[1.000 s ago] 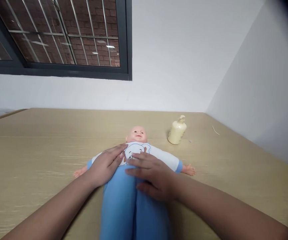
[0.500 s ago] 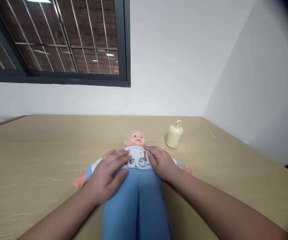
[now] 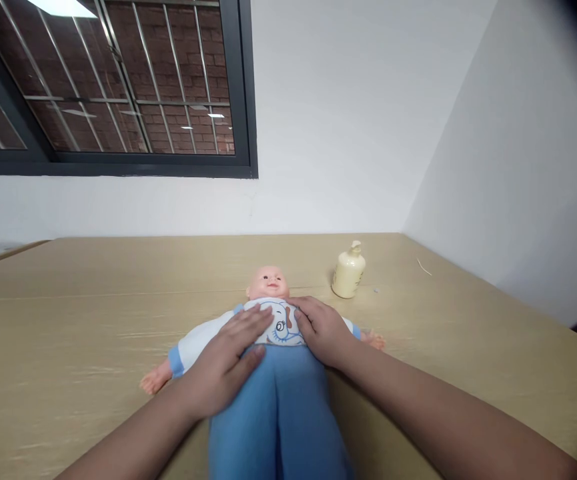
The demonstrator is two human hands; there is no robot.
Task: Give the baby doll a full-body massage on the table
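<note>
A baby doll (image 3: 269, 283) lies face up on the wooden table (image 3: 83, 320), its head away from me. It wears a white top (image 3: 284, 327) with a cartoon face and blue trousers (image 3: 293, 407). Flat on the left side of the doll's chest rests my left hand (image 3: 231, 357), fingers stretched out and thumb apart near the waistband. My right hand (image 3: 323, 330) lies open against the other side of the chest and covers most of that sleeve. The doll's arms spread outward, and both of its hands show. Its feet are out of view.
A cream pump bottle (image 3: 349, 270) stands upright to the right of the doll's head. Farther right lies a thin pale string (image 3: 423, 267). White walls (image 3: 338, 120) bound the table behind and on the right. A barred, dark-framed window (image 3: 133, 87) is at upper left.
My left hand has slid right across the doll's chest, covering part of the cartoon face and baring more of the sleeve. My right hand stays in nearly the same place. The view shifts slightly.
</note>
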